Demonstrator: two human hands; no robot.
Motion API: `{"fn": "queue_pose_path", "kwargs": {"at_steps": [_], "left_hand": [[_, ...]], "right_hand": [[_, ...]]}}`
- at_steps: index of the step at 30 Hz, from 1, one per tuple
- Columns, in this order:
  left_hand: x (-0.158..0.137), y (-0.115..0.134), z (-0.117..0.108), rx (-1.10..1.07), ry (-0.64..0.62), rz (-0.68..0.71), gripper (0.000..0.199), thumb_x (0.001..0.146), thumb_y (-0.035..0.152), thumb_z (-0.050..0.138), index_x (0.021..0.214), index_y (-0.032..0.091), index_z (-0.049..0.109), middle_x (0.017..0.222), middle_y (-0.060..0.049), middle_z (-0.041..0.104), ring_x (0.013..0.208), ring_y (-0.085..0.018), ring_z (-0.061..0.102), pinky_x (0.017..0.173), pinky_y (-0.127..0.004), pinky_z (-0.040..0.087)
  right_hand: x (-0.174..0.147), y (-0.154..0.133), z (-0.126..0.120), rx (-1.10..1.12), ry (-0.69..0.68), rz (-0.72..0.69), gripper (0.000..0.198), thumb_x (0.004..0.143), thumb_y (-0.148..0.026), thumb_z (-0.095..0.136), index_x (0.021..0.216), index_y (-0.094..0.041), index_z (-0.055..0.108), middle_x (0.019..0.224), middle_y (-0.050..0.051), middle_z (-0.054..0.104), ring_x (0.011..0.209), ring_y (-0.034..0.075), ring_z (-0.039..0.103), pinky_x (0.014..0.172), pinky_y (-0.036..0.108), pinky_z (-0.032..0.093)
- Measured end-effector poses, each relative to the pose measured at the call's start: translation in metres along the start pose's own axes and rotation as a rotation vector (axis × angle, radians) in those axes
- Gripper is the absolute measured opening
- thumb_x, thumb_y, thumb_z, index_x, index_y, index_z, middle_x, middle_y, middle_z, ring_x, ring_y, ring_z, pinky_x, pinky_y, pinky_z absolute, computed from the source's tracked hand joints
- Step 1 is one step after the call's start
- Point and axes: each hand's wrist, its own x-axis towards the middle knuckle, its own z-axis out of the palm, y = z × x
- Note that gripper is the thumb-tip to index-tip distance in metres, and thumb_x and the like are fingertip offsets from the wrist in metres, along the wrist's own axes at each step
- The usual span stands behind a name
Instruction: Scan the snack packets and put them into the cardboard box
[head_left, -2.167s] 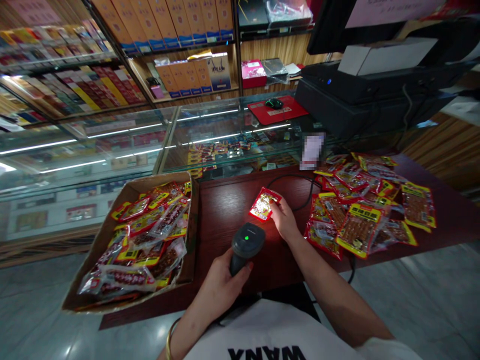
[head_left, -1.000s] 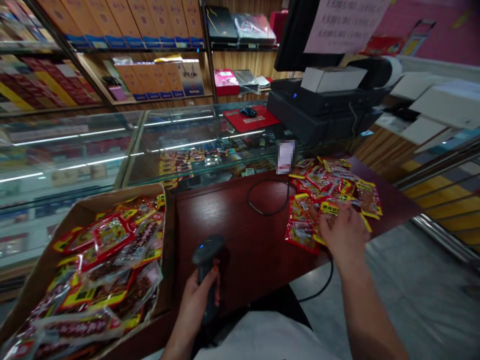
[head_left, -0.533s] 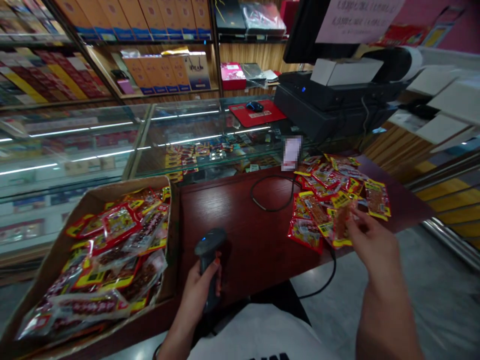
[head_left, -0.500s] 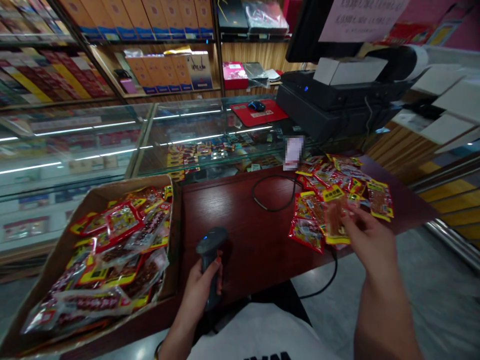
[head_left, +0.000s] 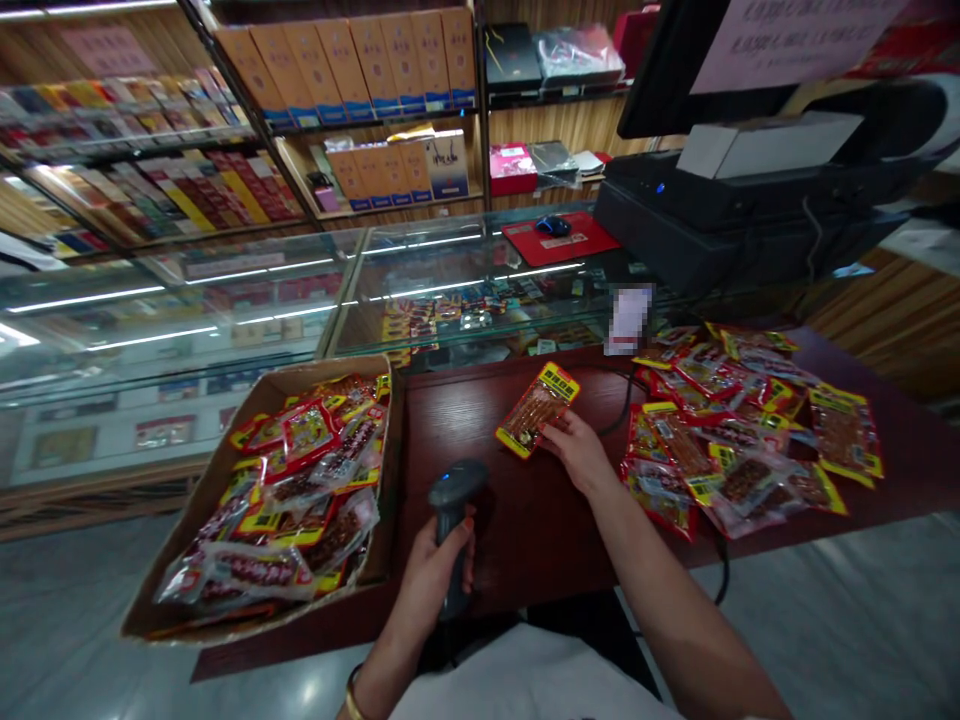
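Note:
My left hand (head_left: pixel 439 560) is wrapped round the handle of a dark grey barcode scanner (head_left: pixel 457 487), its head tilted up over the table. In my right hand (head_left: pixel 574 445), fingers pinch the lower right edge of a snack packet (head_left: pixel 538 408) with yellow ends and brown strips showing through. That packet is above the middle of the dark red table (head_left: pixel 517 540), to the upper right of the scanner. To the right lies a loose pile of similar packets (head_left: pixel 720 400). A cardboard box (head_left: pixel 395 450) on the left holds several more packets, red, yellow and clear.
Behind the table runs a glass display counter (head_left: pixel 442 265) with a red mouse pad (head_left: pixel 525 250) and a mouse (head_left: pixel 553 226). A monitor (head_left: pixel 667 70) and dark till equipment (head_left: pixel 660 215) stand at the back right. A black cable (head_left: pixel 724 575) hangs off the table's front edge.
My right hand has carried the snack packet left from the pile to the middle of the table. The left hand keeps its hold on the scanner. The view has shifted left.

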Motion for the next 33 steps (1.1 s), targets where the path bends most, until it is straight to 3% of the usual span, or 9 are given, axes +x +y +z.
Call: {"fn": "queue_pose_path", "kwargs": {"at_steps": [2,7,9,15,20,27,33], "left_hand": [[0.001,0.000,0.000,0.007,-0.007,0.000,0.049,0.071,0.051,0.075,0.101,0.016,0.061,0.055,0.008,0.055,0.037,-0.009,0.048,0.032,-0.019,0.039],[0.000,0.003,0.002,0.007,-0.001,0.005,0.050,0.071,0.052,0.075,0.102,0.016,0.061,0.057,0.007,0.056,0.037,-0.009,0.049,0.033,-0.020,0.040],[-0.002,0.004,0.002,0.006,0.002,0.010,0.050,0.071,0.052,0.075,0.102,0.016,0.061,0.057,0.007,0.056,0.038,-0.009,0.049,0.034,-0.020,0.040],[-0.011,0.011,0.003,0.047,-0.037,0.047,0.048,0.075,0.049,0.073,0.106,0.014,0.060,0.056,0.008,0.056,0.038,-0.009,0.049,0.036,-0.020,0.040],[-0.021,0.028,0.002,0.167,-0.111,0.101,0.038,0.076,0.042,0.072,0.100,0.014,0.062,0.053,0.007,0.056,0.037,-0.009,0.049,0.038,-0.020,0.040],[-0.034,0.044,0.002,0.249,-0.181,0.083,0.027,0.076,0.041,0.071,0.082,0.017,0.061,0.048,0.006,0.054,0.037,-0.011,0.049,0.038,-0.021,0.040],[-0.034,0.047,0.000,0.266,-0.195,0.100,0.027,0.080,0.043,0.068,0.076,0.019,0.057,0.049,0.005,0.053,0.037,-0.009,0.047,0.038,-0.020,0.039]], "right_hand": [[-0.002,0.001,-0.002,0.013,-0.013,-0.048,0.037,0.061,-0.027,0.087,0.094,-0.023,0.070,0.095,0.000,0.076,0.091,0.019,0.070,0.090,0.037,0.056],[-0.013,-0.010,-0.004,0.168,-0.115,-0.104,0.016,0.066,-0.031,0.081,0.068,-0.021,0.068,0.132,0.005,0.067,0.115,0.029,0.066,0.098,0.041,0.053],[-0.016,-0.014,-0.003,0.185,-0.136,-0.049,0.014,0.064,-0.029,0.081,0.066,-0.022,0.069,0.128,0.004,0.070,0.108,0.028,0.070,0.092,0.039,0.056],[-0.017,-0.016,0.001,0.155,-0.259,0.077,0.018,0.064,-0.032,0.082,0.072,-0.021,0.071,0.092,0.006,0.079,0.080,0.024,0.075,0.075,0.035,0.060],[-0.018,-0.019,0.005,0.179,-0.289,0.037,0.021,0.062,-0.032,0.083,0.064,-0.021,0.065,0.106,0.005,0.078,0.087,0.025,0.074,0.077,0.036,0.060],[-0.021,-0.028,0.008,0.152,-0.286,0.102,0.017,0.060,-0.025,0.076,0.062,-0.020,0.060,0.098,0.007,0.078,0.080,0.025,0.074,0.074,0.039,0.059],[-0.016,-0.029,0.002,0.157,-0.356,0.183,0.014,0.060,-0.020,0.073,0.062,-0.019,0.060,0.103,0.006,0.078,0.083,0.023,0.073,0.075,0.035,0.058]]}}
